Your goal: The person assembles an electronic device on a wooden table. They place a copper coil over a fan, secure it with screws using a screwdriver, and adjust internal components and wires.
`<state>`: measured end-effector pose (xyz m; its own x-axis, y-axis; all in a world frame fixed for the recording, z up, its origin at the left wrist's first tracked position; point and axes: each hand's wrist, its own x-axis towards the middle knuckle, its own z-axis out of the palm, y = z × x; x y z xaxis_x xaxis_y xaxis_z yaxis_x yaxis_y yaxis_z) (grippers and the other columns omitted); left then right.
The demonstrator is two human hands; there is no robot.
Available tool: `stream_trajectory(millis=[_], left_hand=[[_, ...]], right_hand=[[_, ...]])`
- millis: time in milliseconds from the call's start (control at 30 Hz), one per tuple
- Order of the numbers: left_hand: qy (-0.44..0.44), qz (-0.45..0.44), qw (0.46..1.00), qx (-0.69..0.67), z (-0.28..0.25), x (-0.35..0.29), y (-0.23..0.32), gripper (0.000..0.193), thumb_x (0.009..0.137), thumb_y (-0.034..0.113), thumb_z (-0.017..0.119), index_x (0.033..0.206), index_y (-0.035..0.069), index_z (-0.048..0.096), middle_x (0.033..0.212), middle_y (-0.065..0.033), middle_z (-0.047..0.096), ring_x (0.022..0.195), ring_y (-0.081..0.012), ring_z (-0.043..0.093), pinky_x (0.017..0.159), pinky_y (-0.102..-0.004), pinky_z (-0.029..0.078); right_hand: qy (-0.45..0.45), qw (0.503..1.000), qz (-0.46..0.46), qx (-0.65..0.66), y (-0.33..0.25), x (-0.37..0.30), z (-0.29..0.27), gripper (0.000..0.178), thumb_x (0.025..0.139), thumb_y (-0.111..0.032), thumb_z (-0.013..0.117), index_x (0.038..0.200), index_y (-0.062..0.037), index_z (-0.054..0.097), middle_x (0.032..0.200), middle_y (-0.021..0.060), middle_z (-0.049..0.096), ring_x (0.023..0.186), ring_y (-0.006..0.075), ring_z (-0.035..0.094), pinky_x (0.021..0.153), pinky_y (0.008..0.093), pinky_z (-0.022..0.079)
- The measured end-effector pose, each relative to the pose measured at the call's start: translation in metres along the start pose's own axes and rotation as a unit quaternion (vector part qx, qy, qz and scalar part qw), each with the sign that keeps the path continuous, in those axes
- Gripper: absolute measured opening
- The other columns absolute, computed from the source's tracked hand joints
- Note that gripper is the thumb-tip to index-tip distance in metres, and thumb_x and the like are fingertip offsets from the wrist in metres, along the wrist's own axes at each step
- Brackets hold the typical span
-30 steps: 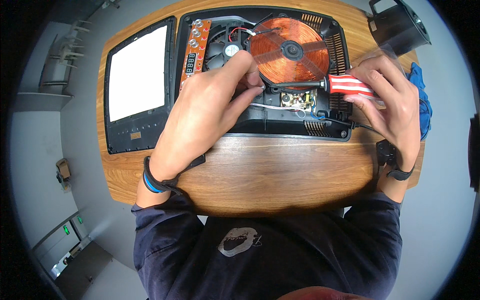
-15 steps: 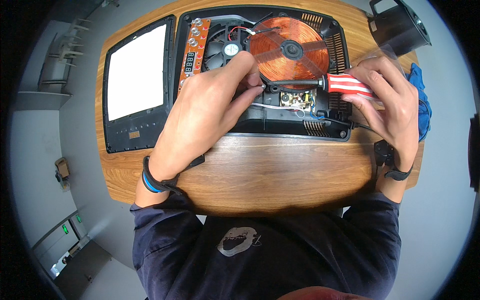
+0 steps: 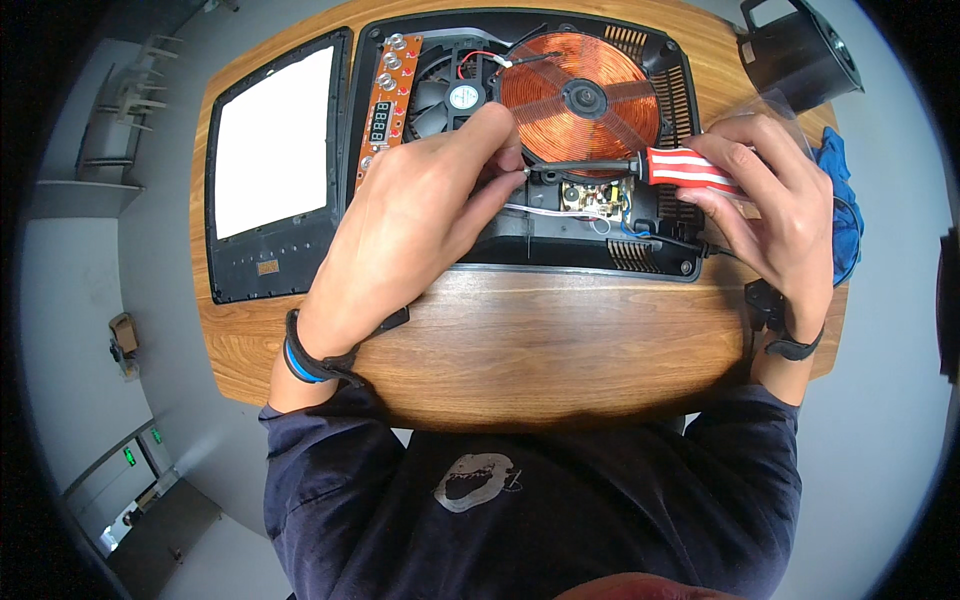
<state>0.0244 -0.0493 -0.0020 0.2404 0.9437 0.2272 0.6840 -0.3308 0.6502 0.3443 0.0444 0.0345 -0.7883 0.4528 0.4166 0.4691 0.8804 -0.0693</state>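
An opened induction cooker (image 3: 575, 256) lies on the table, its copper coil (image 3: 535, 120), fan (image 3: 428, 105), orange control board (image 3: 386, 95) and small circuit board (image 3: 600, 202) exposed. My right hand (image 3: 780, 195) grips a screwdriver (image 3: 690, 168) by its red and white handle, the shaft pointing left over the coil's near edge. At the shaft's tip, my left hand (image 3: 405, 205) pinches a tiny metal screw (image 3: 527, 172) between thumb and forefinger. That hand covers part of the fan and the housing's near left.
The cooker's black-framed top panel (image 3: 275, 255) with a white face lies at the left of the wooden table (image 3: 560, 340). A black pitcher (image 3: 800, 55) stands at the far right, with a blue cloth (image 3: 846, 190) below it. Clear plastic (image 3: 785, 108) sits behind my right hand.
The screwdriver and my right hand have shifted slightly left, bringing the tip closer to the pinched screw. My left hand stays almost in place.
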Motion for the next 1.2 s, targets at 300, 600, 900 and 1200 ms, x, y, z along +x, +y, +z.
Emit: stream_trajectory(millis=[300,600,900,1200], left_hand=[[-0.001,0.004,1.000,0.020,0.000,-0.001,-0.001,0.021,0.100,0.000,0.082,0.109,0.001,0.063,0.100,-0.0144,0.082,0.098,-0.0321,0.084,0.083,-0.0390,0.065],[-0.001,0.013,0.999,0.035,0.000,-0.001,-0.001,0.019,0.100,0.002,0.081,0.114,0.001,0.069,0.100,-0.0149,0.081,0.094,-0.0346,0.082,0.080,-0.0403,0.063],[0.007,0.075,0.996,0.046,-0.001,0.003,-0.006,0.020,0.100,0.002,0.079,0.121,0.001,0.080,0.106,-0.0172,0.081,0.099,-0.0350,0.081,0.082,-0.0415,0.063],[0.020,0.016,0.999,0.029,0.001,-0.005,-0.001,0.025,0.101,0.003,0.081,0.125,0.003,0.077,0.107,-0.0135,0.084,0.099,-0.0283,0.084,0.081,-0.0377,0.064]], right_hand=[[-0.001,1.000,-0.015,-0.007,-0.003,0.001,0.000,0.036,0.085,-0.026,0.092,0.114,-0.0061,0.081,0.106,0.0080,0.074,0.093,0.0307,0.074,0.079,0.0411,0.061],[0.042,0.996,-0.076,-0.030,-0.006,0.002,0.004,0.035,0.083,-0.024,0.093,0.110,-0.0040,0.082,0.101,0.0070,0.074,0.084,0.0258,0.072,0.070,0.0363,0.058],[0.057,0.992,-0.110,0.004,-0.014,0.001,-0.005,0.042,0.076,-0.023,0.099,0.108,-0.0003,0.084,0.096,0.0114,0.078,0.084,0.0251,0.077,0.069,0.0362,0.061],[0.071,0.992,-0.102,-0.020,-0.004,0.004,0.004,0.038,0.076,-0.019,0.097,0.106,-0.0011,0.083,0.095,0.0098,0.074,0.081,0.0264,0.073,0.067,0.0365,0.057]])
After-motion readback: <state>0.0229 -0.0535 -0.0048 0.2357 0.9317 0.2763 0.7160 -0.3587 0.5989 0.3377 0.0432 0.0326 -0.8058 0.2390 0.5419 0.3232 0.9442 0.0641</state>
